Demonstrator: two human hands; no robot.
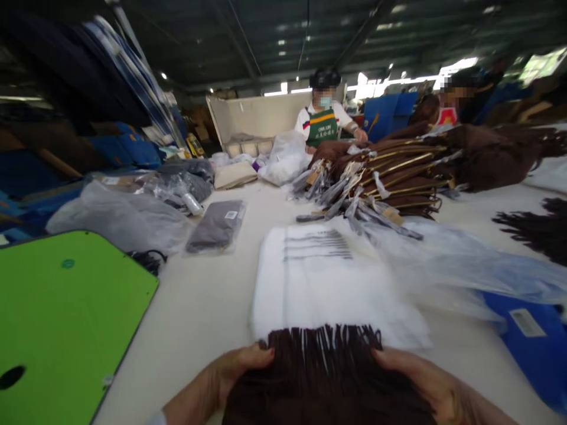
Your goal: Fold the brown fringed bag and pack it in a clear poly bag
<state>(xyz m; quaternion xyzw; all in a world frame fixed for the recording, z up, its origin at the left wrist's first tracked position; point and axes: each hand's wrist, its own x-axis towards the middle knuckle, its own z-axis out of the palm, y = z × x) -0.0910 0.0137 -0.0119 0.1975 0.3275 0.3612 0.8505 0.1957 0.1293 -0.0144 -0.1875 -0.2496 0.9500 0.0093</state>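
A dark brown fringed scarf (325, 383) is stretched between my two hands at the bottom of the view, its fringe pointing away from me. My left hand (237, 369) grips its left edge, thumb on top and fingers hidden under the cloth. On the other edge my right hand (414, 375) pinches it the same way. Just beyond the fringe lies a stack of white plastic bags (310, 283) with dark printed lines. The scarf's fringe overlaps the near end of the stack. The scarf's lower part runs out of view.
A green board (66, 319) stands at the left. Behind it are a bagged grey garment (217, 227) and crumpled plastic (119, 212). A pile of brown garments with tags (390, 177) lies at the back right. A blue packet (531, 348) is at right. A co-worker (325, 118) stands across the table.
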